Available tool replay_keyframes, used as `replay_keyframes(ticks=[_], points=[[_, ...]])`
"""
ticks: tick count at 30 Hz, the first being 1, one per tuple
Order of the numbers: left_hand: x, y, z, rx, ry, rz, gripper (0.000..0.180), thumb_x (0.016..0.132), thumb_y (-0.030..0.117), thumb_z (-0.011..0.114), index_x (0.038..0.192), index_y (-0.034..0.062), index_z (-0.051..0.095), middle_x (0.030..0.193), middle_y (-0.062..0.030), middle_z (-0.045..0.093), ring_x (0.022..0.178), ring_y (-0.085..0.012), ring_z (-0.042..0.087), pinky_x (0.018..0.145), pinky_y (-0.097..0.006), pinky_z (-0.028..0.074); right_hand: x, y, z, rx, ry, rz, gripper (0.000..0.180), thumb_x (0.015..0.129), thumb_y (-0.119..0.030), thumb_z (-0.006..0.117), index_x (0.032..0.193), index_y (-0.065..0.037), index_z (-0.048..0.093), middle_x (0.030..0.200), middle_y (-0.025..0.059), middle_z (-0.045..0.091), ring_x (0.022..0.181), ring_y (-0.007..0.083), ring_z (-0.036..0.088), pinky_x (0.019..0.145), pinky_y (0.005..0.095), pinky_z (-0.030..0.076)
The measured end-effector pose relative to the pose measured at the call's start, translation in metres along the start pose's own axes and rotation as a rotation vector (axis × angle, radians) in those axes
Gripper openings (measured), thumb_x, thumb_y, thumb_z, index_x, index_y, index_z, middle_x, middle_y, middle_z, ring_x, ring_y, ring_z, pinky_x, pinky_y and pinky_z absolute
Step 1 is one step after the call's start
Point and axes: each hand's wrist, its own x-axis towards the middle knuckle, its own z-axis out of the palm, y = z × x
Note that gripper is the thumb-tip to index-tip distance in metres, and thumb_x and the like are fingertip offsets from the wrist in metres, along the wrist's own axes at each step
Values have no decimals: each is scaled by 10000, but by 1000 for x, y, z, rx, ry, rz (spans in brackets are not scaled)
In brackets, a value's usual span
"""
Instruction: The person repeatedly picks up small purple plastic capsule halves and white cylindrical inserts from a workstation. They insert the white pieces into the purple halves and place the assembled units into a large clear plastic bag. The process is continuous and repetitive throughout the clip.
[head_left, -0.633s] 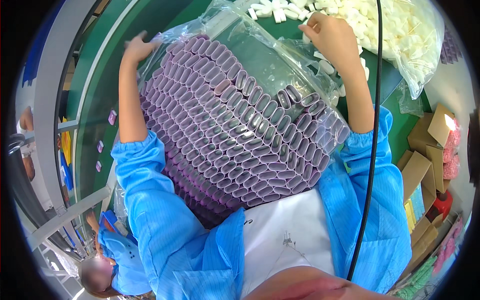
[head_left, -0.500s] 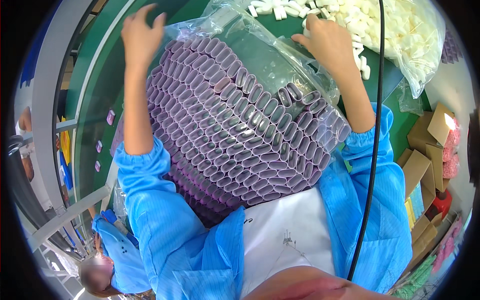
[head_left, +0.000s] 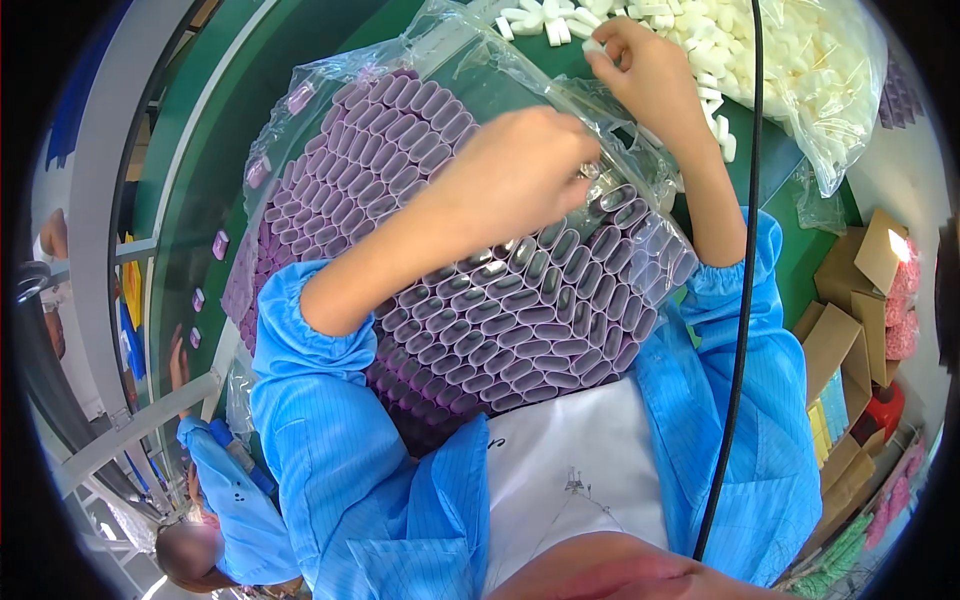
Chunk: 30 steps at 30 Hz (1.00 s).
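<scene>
A dense sheet of oval purple shells (head_left: 515,330), open ends up, lies in front of me on clear plastic film (head_left: 450,30). My left hand (head_left: 525,165) reaches across it, slightly blurred. Its fingers are closed at the sheet's right upper edge, beside a few looser shells; what they grip is mostly hidden. Higher and to the right, my right hand (head_left: 650,75) pinches a small white piece (head_left: 594,47) between thumb and fingers. Many similar white pieces (head_left: 545,18) lie just beyond it.
A clear bag (head_left: 830,100) of white pieces lies at the far right. On the left, small purple pieces (head_left: 220,244) sit on a green belt (head_left: 180,270). A black cable (head_left: 745,330) hangs at right, near cardboard boxes (head_left: 835,340). Another person (head_left: 235,500) is at lower left.
My left hand has swung from the far left beside the belt to the right, over the shells. My right hand has shifted slightly, and a white piece now shows in its fingers.
</scene>
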Motion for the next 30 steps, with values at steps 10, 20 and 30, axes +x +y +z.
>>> replay_keyframes(ticks=[10,20,30], points=[[2,-55,-6,-1156,710,-199,305,932,109,597,1176,-71,561,1101,-160,634,966,-201,645,899,-319,538,-6,-33,-2,873,40,-89,226,897,-40,636,1105,47,620,964,71,658,885,120,622,758,231,496],[0,-56,-1,-909,617,-118,284,899,31,620,1154,-81,566,1034,-168,660,899,-213,675,823,-296,555,-12,-31,4,914,96,-25,164,882,-10,642,1042,28,641,948,60,658,869,111,625,722,220,493],[-1,-53,5,-1381,631,-158,326,937,86,578,1193,-105,517,1114,-196,628,962,-266,663,872,-324,562,-6,-33,4,781,164,-298,203,893,-3,610,1089,41,641,1028,111,637,831,133,614,700,239,496]])
